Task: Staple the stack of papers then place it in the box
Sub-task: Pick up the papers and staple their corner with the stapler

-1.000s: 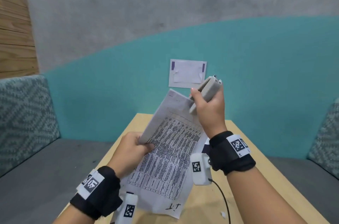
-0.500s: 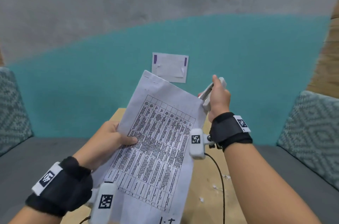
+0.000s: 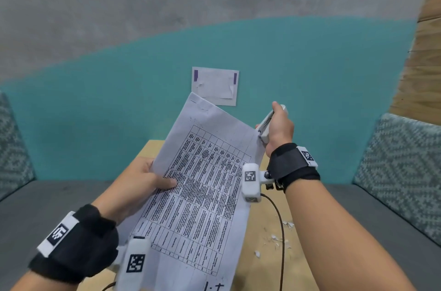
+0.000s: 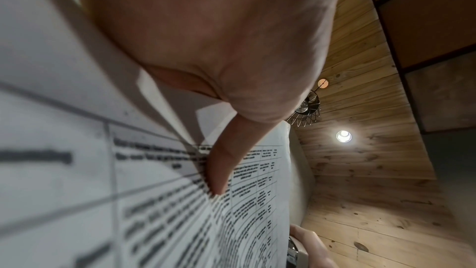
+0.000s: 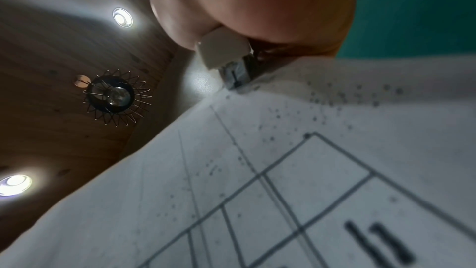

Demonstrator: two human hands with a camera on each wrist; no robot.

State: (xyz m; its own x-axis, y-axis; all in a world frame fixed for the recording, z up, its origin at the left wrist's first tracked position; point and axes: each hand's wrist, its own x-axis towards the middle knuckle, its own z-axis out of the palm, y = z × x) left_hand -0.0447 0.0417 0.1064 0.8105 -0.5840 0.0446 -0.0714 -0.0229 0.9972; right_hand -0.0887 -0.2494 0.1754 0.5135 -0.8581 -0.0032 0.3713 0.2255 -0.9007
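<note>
A stack of papers point(image 3: 202, 195) printed with a table is held up in the air, tilted, above the table. My left hand point(image 3: 140, 185) grips its left edge, thumb point(image 4: 221, 162) pressed on the printed face. My right hand point(image 3: 278, 127) grips a pale grey stapler point(image 3: 267, 123), whose metal mouth point(image 5: 235, 77) sits at the top right corner of the papers point(image 5: 283, 170). The same papers point(image 4: 154, 201) fill the left wrist view. No box is in view.
A light wooden table point(image 3: 262, 267) lies below, with small white paper scraps point(image 3: 276, 239) and a black cable point(image 3: 281, 231) on it. Grey bench seats with patterned cushions point(image 3: 403, 171) flank it. A taped white sheet point(image 3: 214, 86) hangs on the teal wall.
The papers have flattened out to face me and shifted left. My right hand brought the stapler from above the top corner down to the sheet's right corner. The head view has turned right.
</note>
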